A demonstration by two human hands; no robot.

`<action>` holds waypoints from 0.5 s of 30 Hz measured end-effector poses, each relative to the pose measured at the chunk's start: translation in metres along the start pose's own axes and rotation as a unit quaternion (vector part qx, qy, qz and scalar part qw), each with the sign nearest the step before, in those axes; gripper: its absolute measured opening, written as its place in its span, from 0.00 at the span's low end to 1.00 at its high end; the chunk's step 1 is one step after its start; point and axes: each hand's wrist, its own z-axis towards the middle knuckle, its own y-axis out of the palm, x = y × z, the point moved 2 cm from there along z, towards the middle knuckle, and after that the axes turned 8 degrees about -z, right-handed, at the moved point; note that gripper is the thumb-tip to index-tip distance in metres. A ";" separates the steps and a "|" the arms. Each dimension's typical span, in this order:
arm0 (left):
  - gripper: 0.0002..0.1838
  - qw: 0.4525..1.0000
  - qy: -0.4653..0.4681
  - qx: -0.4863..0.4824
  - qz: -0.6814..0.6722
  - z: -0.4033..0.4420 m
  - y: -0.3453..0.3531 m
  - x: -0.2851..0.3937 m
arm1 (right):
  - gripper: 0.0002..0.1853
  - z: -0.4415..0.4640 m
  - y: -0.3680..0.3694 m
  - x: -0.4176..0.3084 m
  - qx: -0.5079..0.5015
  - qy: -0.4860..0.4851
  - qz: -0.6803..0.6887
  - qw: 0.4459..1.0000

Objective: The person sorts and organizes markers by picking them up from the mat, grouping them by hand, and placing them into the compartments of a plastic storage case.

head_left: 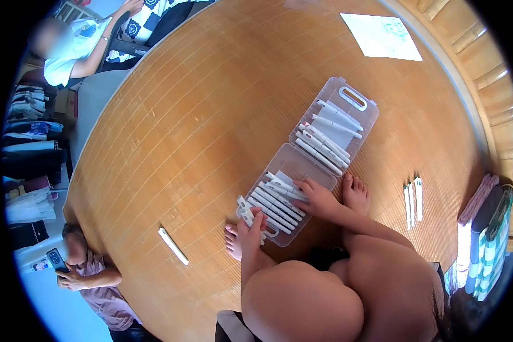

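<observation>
A clear plastic case (305,161) lies open on the wooden floor mat between my feet. White marker pens (272,208) lie side by side in its near half. My left hand (253,226) is closed around a few white markers (244,209) at the case's left edge. My right hand (315,197) rests over the near half, its fingers apart and touching the right ends of the upper markers. In the far half are several more white markers (322,147) and a white sheet.
A single white marker (173,246) lies left; three more (413,199) lie right. A printed sheet (382,37) is at the far right. One person (77,51) sits at upper left; another (94,279) holds a phone (56,259) at lower left. Folded cloths (487,228) stand at right.
</observation>
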 end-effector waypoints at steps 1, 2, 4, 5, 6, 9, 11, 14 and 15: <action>0.09 1.000 0.007 -0.008 -0.016 0.001 -0.001 -0.001 | 0.23 0.000 -0.001 0.000 -0.010 0.013 0.004 1.000; 0.09 1.000 0.008 -0.012 -0.016 0.000 -0.001 0.000 | 0.21 0.000 -0.001 -0.001 -0.013 0.016 0.007 1.000; 0.09 1.000 0.004 -0.007 -0.010 0.001 -0.001 0.000 | 0.20 0.000 0.000 -0.001 -0.012 0.018 0.007 1.000; 0.09 1.000 0.002 -0.004 -0.004 0.000 -0.001 0.000 | 0.20 0.000 0.000 -0.001 -0.009 0.019 0.007 1.000; 0.09 1.000 -0.009 0.006 0.005 0.002 -0.004 -0.004 | 0.20 0.001 0.001 -0.001 -0.009 0.027 0.004 1.000; 0.10 0.996 -0.052 0.066 -0.010 0.007 -0.007 -0.013 | 0.21 0.001 0.002 -0.001 -0.023 0.026 -0.029 0.999; 0.10 0.999 -0.022 0.016 -0.038 0.021 -0.017 -0.026 | 0.18 -0.002 0.011 0.004 -0.013 -0.007 -0.055 0.998; 0.09 0.997 -0.012 -0.006 -0.076 0.018 -0.004 -0.015 | 0.17 -0.001 0.007 0.002 -0.015 -0.012 -0.075 0.997; 0.09 0.998 0.010 -0.027 -0.061 0.018 -0.001 -0.010 | 0.16 0.001 0.006 0.001 -0.013 -0.026 -0.074 0.997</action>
